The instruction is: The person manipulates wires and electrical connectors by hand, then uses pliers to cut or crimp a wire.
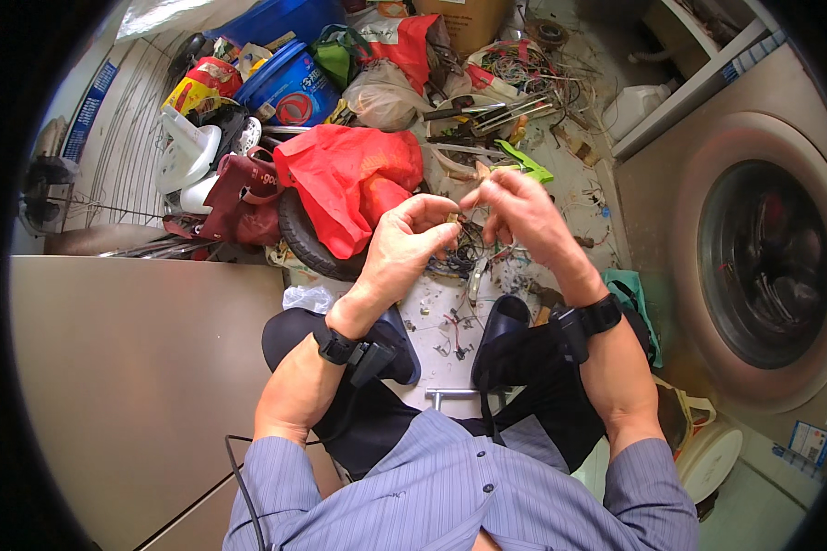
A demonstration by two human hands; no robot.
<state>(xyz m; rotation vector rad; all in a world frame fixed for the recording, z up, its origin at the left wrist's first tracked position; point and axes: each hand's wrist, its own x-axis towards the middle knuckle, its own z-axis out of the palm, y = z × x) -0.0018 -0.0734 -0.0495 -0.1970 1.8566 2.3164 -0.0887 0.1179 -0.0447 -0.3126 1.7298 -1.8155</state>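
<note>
My left hand (pixel 404 241) is raised over the floor between my knees, its thumb and index finger pinching a small yellowish piece (pixel 454 219) too tiny to name. Close beside it, my right hand (pixel 527 220) has thumb and index finger pressed together near that piece; whatever they grip, if anything, is hidden. Under both hands lies a tangle of dark wires (pixel 467 257), along with a light-coloured, long-handled tool (pixel 477 278). Small scraps and a bit of red wire (pixel 457 323) are scattered around my dark slippers.
A red bag (pixel 345 174) rests on a black tyre (pixel 305 237) at left. Behind stand a blue bucket (pixel 287 87) and heaped cables (pixel 533 69). A front-loading washing machine (pixel 708 248) bounds the right; a flat beige panel (pixel 138 358) fills the near left.
</note>
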